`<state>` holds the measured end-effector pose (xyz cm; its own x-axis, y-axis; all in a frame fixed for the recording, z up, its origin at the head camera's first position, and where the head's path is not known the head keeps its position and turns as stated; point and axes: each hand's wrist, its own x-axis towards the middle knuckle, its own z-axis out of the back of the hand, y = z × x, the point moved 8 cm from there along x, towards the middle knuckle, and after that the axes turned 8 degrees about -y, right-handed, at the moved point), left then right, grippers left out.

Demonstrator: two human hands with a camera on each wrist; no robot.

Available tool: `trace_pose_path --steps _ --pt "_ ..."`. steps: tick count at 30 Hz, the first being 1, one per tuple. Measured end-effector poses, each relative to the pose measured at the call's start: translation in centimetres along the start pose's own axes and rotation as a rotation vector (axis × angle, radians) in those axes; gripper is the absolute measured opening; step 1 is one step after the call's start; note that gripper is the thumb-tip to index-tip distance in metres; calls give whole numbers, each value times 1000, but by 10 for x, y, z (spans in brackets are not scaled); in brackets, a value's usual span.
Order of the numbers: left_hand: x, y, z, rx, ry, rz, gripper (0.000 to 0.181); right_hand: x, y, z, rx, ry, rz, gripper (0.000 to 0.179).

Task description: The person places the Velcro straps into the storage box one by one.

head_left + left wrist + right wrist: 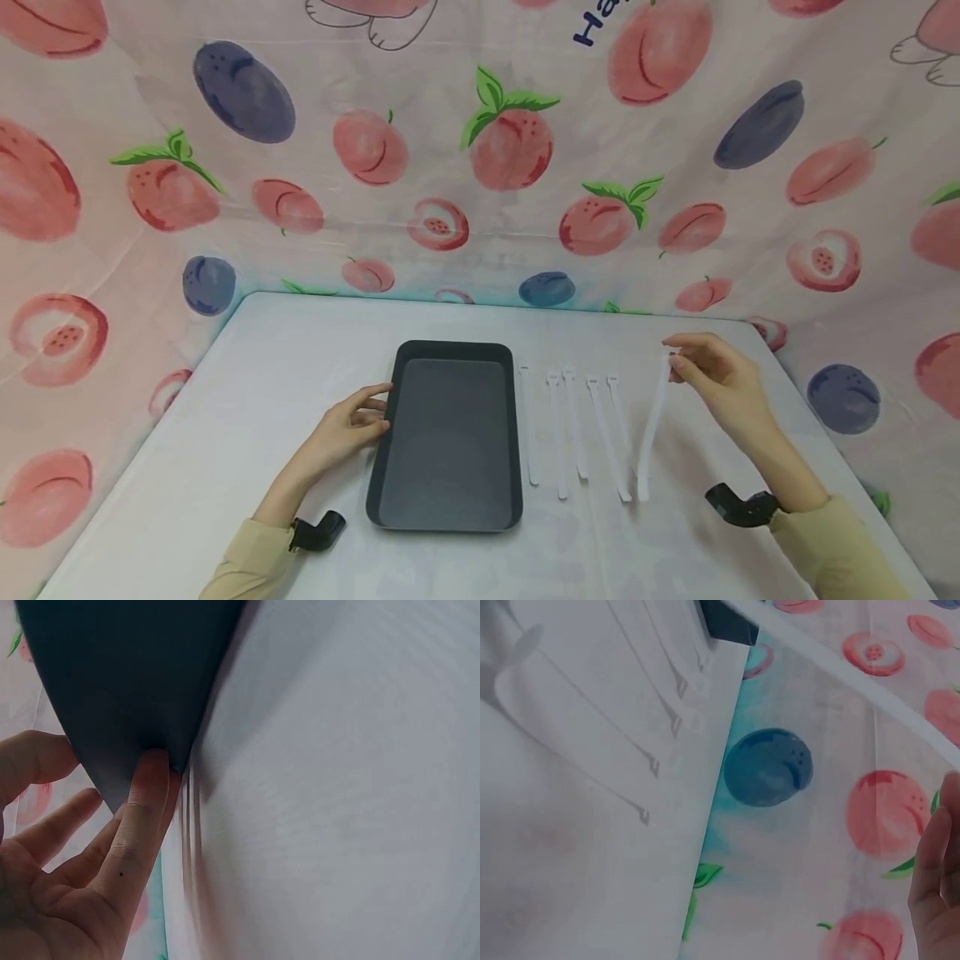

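My right grip [716, 379] clamps a tie [653, 433] beside the other ties [558, 437] — dangling loose below, perhaps touching the bench [645, 554], it could snag them; my left grip [347, 429], spread, touches the tray [442, 446].

Pinkish printed cloth [442, 92] w/ peach & dk-blue fruit prints [512, 150] hung from 9 thru 12 to 3 o'c; dk-blue lettering [586, 32] sat approx 1 o'c. White table [262, 383] filled 6 o'c, bluish tint [487, 283] by its 12 o'c edge. Light was soft.
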<state>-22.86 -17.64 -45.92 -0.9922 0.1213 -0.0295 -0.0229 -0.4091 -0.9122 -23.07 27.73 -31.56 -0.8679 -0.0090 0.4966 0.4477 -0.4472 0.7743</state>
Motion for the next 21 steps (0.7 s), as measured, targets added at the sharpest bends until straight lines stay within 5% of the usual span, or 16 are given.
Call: trace_pose_path --steps 21 --pt "-1 -3 1 10 2 -24 58 14 19 -37 60 2 -15 23"
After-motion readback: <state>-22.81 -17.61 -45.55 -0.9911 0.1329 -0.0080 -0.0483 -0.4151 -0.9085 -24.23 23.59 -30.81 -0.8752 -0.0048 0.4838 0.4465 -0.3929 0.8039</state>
